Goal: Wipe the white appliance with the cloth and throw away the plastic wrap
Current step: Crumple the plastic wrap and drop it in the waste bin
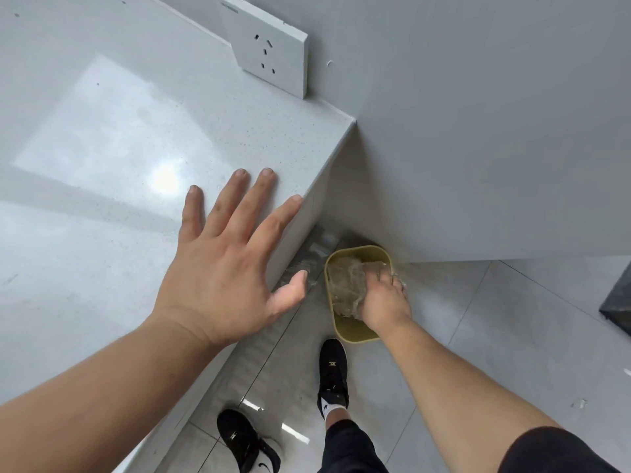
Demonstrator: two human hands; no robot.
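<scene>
Crumpled plastic wrap sits under my right hand, gripped inside the yellow bin; my left hand is spread, empty, over the countertop.

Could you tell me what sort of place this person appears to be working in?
Probably a home kitchen or utility area: a glossy speckled countertop with a wall socket above it, a tiled floor, and a small yellow bin beside the counter, into which the right hand presses plastic wrap.
</scene>
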